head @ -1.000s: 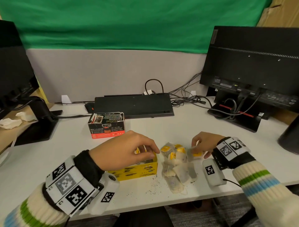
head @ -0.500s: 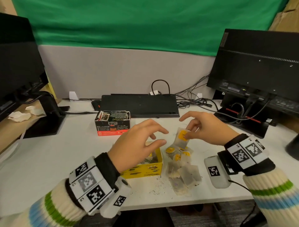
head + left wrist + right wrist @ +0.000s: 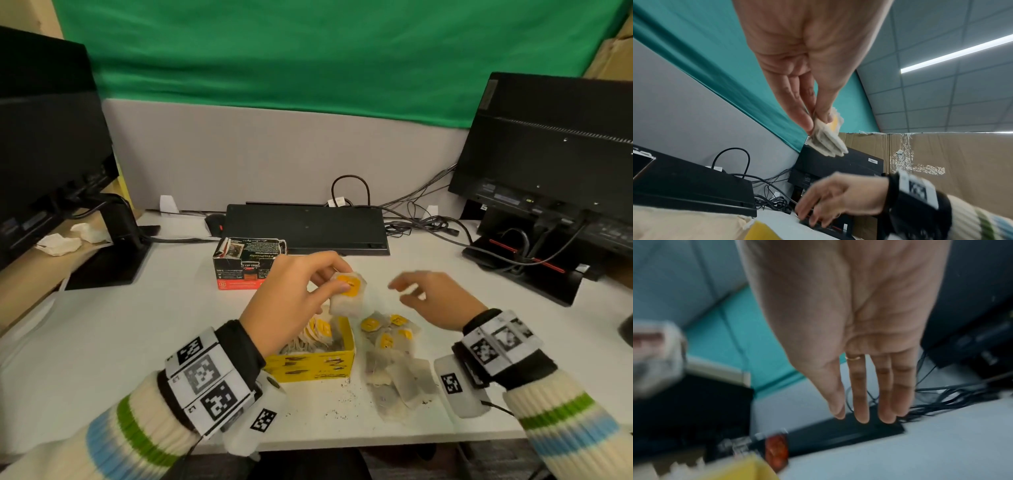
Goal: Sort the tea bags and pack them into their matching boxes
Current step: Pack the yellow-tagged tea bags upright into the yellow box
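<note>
My left hand (image 3: 301,298) pinches a tea bag with a yellow tag (image 3: 347,294) just above the open yellow box (image 3: 313,366), which holds several yellow-tagged bags. The left wrist view shows the same tea bag (image 3: 827,139) caught between thumb and fingers of that left hand (image 3: 813,120). My right hand (image 3: 431,296) hovers empty to the right, its fingers (image 3: 861,389) straight, above a loose pile of tea bags (image 3: 394,356). A black and red box (image 3: 248,265) stands open behind the yellow one.
A black keyboard (image 3: 306,228) lies at the back of the white desk (image 3: 137,329), with cables (image 3: 428,224) to its right. Monitors stand at left (image 3: 44,144) and right (image 3: 555,154). Tea crumbs (image 3: 342,394) dot the desk's front edge.
The right hand lifted a yellow-tagged bag from the pile and passed it over; the left hand now holds it. The right hand has let go and drawn back right.
</note>
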Tool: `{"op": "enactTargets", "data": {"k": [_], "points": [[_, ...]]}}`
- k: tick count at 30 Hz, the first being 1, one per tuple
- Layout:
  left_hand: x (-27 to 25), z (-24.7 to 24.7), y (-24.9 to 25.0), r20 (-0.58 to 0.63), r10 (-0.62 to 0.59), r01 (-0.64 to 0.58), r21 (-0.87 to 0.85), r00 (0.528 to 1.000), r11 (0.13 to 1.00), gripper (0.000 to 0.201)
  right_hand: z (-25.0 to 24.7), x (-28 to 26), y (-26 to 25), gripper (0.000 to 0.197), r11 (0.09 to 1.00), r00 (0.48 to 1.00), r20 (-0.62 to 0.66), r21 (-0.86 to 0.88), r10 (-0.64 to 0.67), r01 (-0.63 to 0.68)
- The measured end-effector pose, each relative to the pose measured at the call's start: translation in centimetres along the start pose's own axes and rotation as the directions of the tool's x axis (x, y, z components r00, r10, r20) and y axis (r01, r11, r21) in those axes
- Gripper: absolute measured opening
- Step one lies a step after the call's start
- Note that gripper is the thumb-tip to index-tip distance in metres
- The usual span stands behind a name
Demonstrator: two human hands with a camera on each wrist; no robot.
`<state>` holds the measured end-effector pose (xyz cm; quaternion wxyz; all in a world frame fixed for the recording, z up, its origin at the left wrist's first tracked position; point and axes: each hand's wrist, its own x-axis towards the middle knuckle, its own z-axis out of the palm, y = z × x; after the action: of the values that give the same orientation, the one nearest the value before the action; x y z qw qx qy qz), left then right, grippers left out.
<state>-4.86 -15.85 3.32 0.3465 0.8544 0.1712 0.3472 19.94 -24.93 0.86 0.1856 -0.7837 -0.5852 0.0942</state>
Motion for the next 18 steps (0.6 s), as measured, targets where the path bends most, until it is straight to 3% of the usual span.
{"op": "enactTargets", "data": {"k": [2,7,10,15,18], "points": [[0.1,-0.1,0.0,0.015,-0.008,0.008,0.008,1.000,1.000,0.008,2.1,0.6,2.1,0.027,0.989,0.991,0.074,-0.105,0.115,-0.107],[0.2,0.0,-0.2,0.067,0.001,-0.009,0.109,0.998,0.994,0.009,4.1,0.9,3.1,0.017,0.957,0.955,0.103,-0.122,0.278,-0.265],[0.1,0.2,-0.1,0.116,-0.027,0.013,0.117,0.993,0.993,0.009,4.4,0.7,3.2,0.021,0.933,0.924,0.146,-0.118,0.354,-0.339],[-0.1,0.0,0.1,0.158,-0.030,-0.003,0.206,0.987,0.978,0.010,4.4,0.7,3.7,0.015,0.927,0.905,0.204,-0.041,0.373,-0.373],[0.0,-0.2,-0.1,0.174,-0.048,0.007,0.231,0.984,0.973,0.009,3.4,0.6,3.8,0.015,0.928,0.920,0.147,0.033,0.364,-0.372]]}}
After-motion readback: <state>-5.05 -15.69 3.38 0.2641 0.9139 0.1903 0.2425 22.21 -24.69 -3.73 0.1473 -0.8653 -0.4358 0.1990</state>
